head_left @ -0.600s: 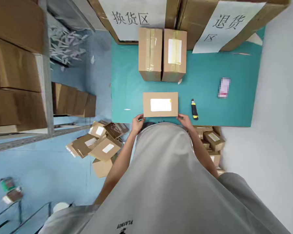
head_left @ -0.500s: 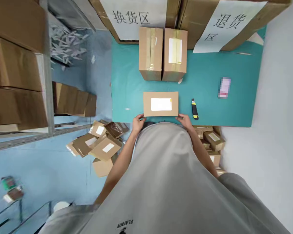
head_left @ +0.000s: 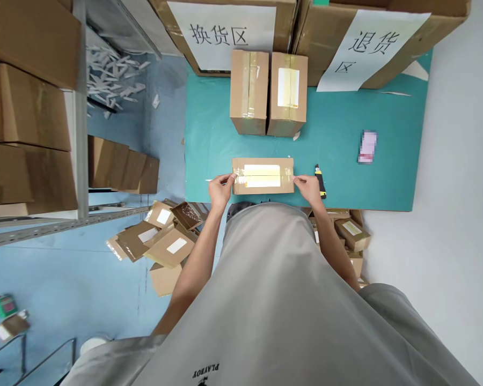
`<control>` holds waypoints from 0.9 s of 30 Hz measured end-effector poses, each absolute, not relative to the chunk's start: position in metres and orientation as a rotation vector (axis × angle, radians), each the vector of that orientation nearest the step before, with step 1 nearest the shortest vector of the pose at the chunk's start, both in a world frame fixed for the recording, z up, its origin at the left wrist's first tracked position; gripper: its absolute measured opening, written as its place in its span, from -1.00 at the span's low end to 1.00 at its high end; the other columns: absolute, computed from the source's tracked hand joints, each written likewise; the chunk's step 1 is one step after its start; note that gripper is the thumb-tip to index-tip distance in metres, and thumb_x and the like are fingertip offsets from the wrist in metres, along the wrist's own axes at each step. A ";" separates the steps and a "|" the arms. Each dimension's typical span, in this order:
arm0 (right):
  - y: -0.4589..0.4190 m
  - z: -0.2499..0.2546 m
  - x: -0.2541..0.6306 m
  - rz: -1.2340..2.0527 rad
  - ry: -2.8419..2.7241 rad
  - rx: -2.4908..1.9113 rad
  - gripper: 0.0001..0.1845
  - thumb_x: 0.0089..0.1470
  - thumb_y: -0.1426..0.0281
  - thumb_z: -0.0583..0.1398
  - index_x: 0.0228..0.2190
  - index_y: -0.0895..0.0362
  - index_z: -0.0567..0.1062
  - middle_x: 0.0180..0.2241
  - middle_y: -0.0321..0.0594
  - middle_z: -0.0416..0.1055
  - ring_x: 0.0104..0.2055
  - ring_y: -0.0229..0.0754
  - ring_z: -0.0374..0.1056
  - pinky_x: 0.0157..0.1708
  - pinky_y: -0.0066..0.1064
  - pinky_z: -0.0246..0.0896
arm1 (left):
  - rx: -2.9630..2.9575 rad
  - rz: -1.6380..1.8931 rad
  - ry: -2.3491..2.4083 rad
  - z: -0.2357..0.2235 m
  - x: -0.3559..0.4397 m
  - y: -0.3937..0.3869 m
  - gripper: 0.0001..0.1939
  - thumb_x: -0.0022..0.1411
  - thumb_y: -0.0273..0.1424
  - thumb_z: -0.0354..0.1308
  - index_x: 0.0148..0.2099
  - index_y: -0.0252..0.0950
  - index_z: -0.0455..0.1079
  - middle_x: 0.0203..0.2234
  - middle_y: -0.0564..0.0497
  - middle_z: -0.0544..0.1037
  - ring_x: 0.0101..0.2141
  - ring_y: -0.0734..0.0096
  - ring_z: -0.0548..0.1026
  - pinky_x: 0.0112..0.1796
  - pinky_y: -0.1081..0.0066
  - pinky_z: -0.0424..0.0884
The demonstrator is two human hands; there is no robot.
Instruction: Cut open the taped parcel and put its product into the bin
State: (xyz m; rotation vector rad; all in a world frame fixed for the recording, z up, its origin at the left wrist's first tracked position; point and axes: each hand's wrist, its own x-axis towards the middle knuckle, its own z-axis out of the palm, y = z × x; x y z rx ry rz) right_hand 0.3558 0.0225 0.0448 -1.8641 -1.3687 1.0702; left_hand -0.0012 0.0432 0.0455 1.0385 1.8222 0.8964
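brown box (head_left: pixel 263 188) lay near the table's (head_left: pixel 338 118) front edge, left of centre. left hand (head_left: pixel 220 192) and right hand (head_left: pixel 309 188) pinched its ends, fingertips nearly closed. uneven lift risked a slip; rightward swing, knocking the knife (head_left: pixel 320 183).

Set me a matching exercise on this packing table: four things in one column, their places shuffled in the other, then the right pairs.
Things:
1. Narrow box
2. Utility knife
3. Pair of taped boxes
4. Jumbled cartons

Places:
A. On the floor, left of the teal table
B. Between the left hand and the right hand
C. On the table, beside the right hand
D. In front of the large boxes with paper signs

Right pairs: 1-B, 2-C, 3-D, 4-A
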 end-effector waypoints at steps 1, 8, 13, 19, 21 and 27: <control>0.021 0.040 0.355 1.086 -1.359 -1.870 -0.38 0.29 -0.16 0.30 -0.32 0.14 0.81 -0.25 -0.06 0.78 -0.14 0.19 0.69 -0.05 -0.11 0.58 | 1.000 0.880 1.828 0.041 -0.002 0.042 -0.57 0.28 -0.03 0.45 -0.13 -0.34 0.74 -0.14 -0.17 0.78 -0.07 0.07 0.72 0.10 0.17 0.63; 0.002 0.009 0.364 1.216 -1.249 -1.907 -0.56 0.24 -0.01 0.35 -0.21 0.08 0.82 -0.08 -0.07 0.79 0.01 0.22 0.70 0.15 -0.02 0.59 | 0.841 0.781 1.795 0.006 -0.016 0.010 -0.65 0.35 -0.22 0.32 0.03 -0.35 0.69 0.04 -0.24 0.76 0.12 0.00 0.68 0.25 0.05 0.58; -0.010 -0.004 0.363 1.350 -1.241 -1.918 -0.47 0.05 0.17 0.42 0.03 0.12 0.80 0.07 -0.03 0.74 -0.08 0.15 0.70 0.10 -0.01 0.61 | 0.867 0.690 1.711 -0.001 -0.013 -0.006 -0.41 0.11 -0.44 0.36 0.22 -0.36 0.63 0.14 -0.27 0.72 0.17 -0.09 0.66 0.26 -0.02 0.56; -0.005 -0.007 0.353 1.378 -1.328 -1.834 -0.36 -0.02 -0.12 0.50 -0.10 0.12 0.79 -0.06 -0.05 0.71 -0.17 0.09 0.64 0.06 -0.01 0.60 | 0.893 0.681 1.657 0.006 -0.002 0.004 -0.48 0.02 -0.41 0.36 0.08 -0.36 0.69 0.10 -0.21 0.73 0.18 -0.12 0.62 0.23 0.02 0.58; 0.001 -0.003 0.355 1.353 -1.333 -1.800 -0.27 -0.06 -0.25 0.49 -0.15 0.11 0.79 -0.04 -0.03 0.68 -0.12 0.10 0.63 0.07 -0.03 0.60 | 0.906 0.713 1.634 0.012 -0.005 0.010 -0.51 0.02 -0.32 0.43 0.04 -0.32 0.71 0.15 -0.19 0.71 0.24 -0.14 0.58 0.25 0.01 0.57; 0.021 0.020 0.362 1.219 -1.417 -1.725 -0.20 0.16 -0.41 0.30 -0.16 0.05 0.81 0.08 0.02 0.65 0.17 0.17 0.57 0.19 -0.03 0.55 | 0.865 0.823 1.539 0.032 -0.016 0.026 -0.33 0.09 0.08 0.53 0.06 -0.34 0.75 0.13 -0.22 0.73 0.24 -0.16 0.60 0.32 -0.03 0.51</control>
